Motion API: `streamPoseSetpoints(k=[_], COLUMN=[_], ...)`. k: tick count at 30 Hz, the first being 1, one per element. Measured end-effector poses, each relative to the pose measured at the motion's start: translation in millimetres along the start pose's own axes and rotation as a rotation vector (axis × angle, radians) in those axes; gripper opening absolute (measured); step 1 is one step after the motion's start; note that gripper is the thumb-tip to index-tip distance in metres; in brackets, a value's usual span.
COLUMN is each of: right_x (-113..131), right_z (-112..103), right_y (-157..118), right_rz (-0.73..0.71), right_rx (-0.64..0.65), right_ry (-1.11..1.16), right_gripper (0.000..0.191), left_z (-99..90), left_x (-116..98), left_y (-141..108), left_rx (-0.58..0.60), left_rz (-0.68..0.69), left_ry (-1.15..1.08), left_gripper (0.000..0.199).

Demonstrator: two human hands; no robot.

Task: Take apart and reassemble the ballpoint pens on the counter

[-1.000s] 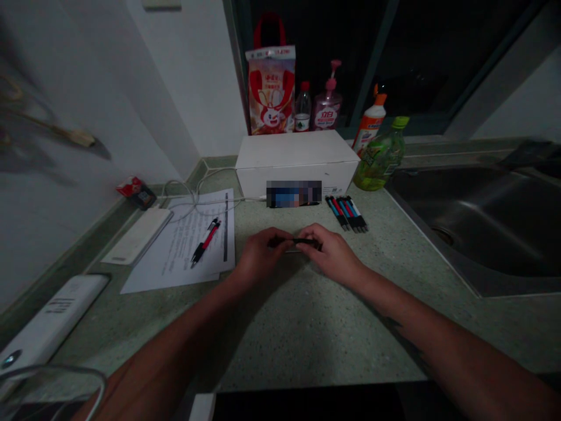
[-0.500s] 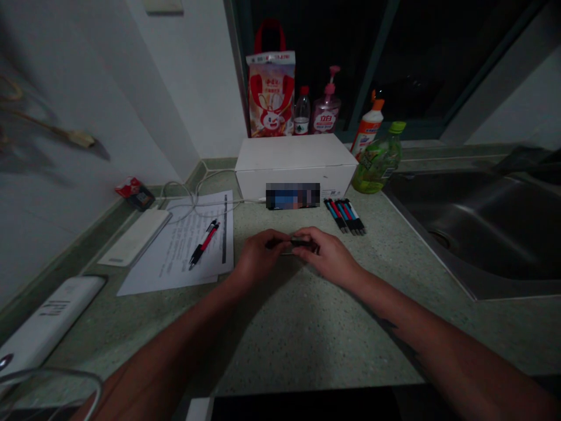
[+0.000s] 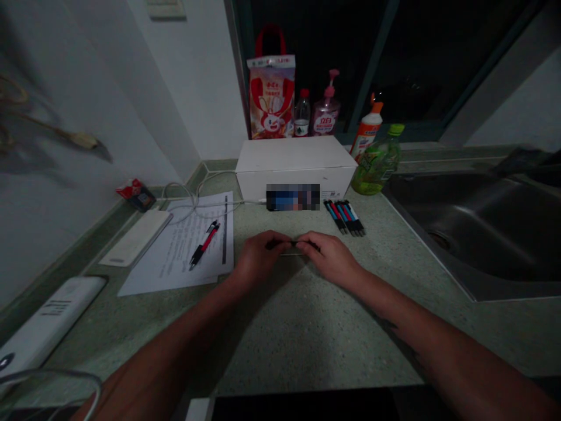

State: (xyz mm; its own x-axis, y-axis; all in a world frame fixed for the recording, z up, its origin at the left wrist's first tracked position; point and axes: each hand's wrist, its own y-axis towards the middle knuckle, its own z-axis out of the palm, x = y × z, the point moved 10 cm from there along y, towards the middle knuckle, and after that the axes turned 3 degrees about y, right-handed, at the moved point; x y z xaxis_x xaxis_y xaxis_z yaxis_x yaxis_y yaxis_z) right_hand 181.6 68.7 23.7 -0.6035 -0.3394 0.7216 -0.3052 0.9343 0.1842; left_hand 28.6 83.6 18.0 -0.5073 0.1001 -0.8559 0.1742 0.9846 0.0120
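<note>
A slim black pen (image 3: 294, 243) lies level, its long axis running left to right above a speckled green countertop (image 3: 302, 327). The left hand (image 3: 259, 256) and right hand (image 3: 329, 257) curl nearly closed, pinching it between them.

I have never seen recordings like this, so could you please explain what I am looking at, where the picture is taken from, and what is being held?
There is no machine here: a person works with bare hands, and the picture comes from a camera worn on their head, looking forward and down, so the forearms reach in from the bottom. The left hand and right hand meet over a speckled green countertop, holding a slim dark object, too small to name surely. To the left lie printed sheets with a red-and-black pen on them. Ahead are a white box and a row of pens; to the right is a steel sink.
</note>
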Motion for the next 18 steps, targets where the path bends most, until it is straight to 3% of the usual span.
streamPoseSetpoints(k=[8, 13, 15, 18], right_x=[-1.2, -4.3, -6.8, -7.8], right_z=[-0.6, 7.2, 8.0, 1.9], right_y=[-0.2, 0.3, 0.9, 2.3], right_rz=[0.021, 0.049, 0.063, 0.061], right_rx=[-0.009, 0.094, 0.112, 0.072], right_ry=[-0.046, -0.098, -0.124, -0.167], right_gripper=[0.008, 0.027, 0.032, 0.026], left_z=[4.2, 7.8, 12.1, 27.0], left_x=[5.4, 3.5, 1.8, -6.3], left_y=[1.4, 2.0, 1.4, -4.4], left_rx=[0.035, 0.079, 0.116, 0.221], left_rz=[-0.002, 0.022, 0.063, 0.203], left_ry=[0.014, 0.101, 0.176, 0.333], left_gripper=[0.012, 0.014, 0.015, 0.015])
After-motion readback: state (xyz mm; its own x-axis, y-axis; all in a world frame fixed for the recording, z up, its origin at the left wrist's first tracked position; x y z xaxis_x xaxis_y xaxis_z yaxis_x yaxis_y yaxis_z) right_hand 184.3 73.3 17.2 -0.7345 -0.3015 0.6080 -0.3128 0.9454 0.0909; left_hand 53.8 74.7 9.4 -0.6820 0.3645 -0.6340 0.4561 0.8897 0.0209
